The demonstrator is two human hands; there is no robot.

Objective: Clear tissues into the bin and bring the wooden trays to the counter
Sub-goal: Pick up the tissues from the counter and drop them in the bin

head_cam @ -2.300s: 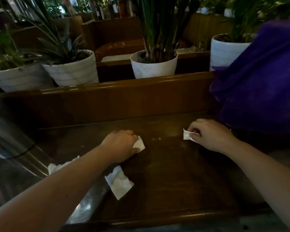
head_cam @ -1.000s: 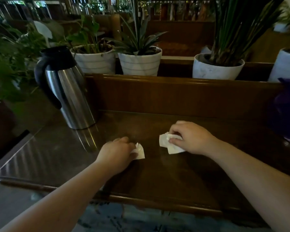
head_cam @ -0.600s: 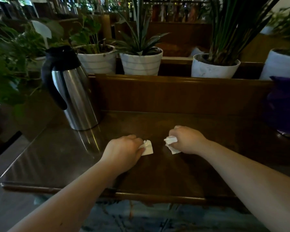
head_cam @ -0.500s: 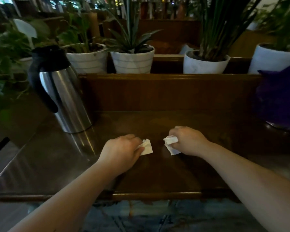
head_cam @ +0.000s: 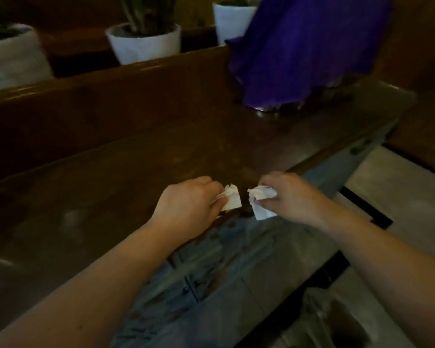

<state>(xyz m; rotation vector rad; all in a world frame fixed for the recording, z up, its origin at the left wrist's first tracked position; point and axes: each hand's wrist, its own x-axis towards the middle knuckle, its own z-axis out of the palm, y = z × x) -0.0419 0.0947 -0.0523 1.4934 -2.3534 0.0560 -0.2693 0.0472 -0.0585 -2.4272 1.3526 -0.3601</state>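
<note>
My left hand (head_cam: 189,204) is closed around a crumpled white tissue (head_cam: 231,200) whose end sticks out past the fingers. My right hand (head_cam: 290,197) grips a second white tissue (head_cam: 260,203), bunched up with a flap hanging down. Both hands hover close together just over the near edge of the dark wooden table (head_cam: 111,187). A lined bin (head_cam: 337,320) shows at the bottom right, below my right forearm. No wooden tray is in view.
A purple cloth (head_cam: 307,46) covers something standing at the table's far right. A wooden partition (head_cam: 98,101) runs behind the table, with white plant pots (head_cam: 146,43) beyond it. Pale floor tiles (head_cam: 399,192) lie to the right.
My view has swung right and down; the steel jug has left the frame. Both hands, still holding tissues, have pulled back from the table's middle to its near edge. The bin has come into view.
</note>
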